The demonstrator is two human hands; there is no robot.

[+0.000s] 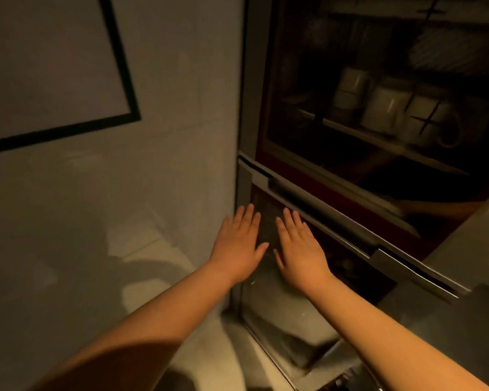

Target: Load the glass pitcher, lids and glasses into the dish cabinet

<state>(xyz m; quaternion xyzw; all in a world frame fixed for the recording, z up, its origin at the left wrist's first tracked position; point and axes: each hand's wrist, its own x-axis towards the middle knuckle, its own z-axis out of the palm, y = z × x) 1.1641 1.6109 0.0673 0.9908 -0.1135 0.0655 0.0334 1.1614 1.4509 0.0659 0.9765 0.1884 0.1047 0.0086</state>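
With your left hand (239, 244) and right hand (299, 248) flat and empty before the cabinet (336, 190), where no pitcher, lids or glasses show, grip its handle (322, 204) squarely

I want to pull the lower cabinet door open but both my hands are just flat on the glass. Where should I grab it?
Probably the long grey handle bar along the top edge of the lower door. It juts out with a dark recess along it, so curl the right hand's fingers into that recess and pull toward you. The flat glass offers no hold.
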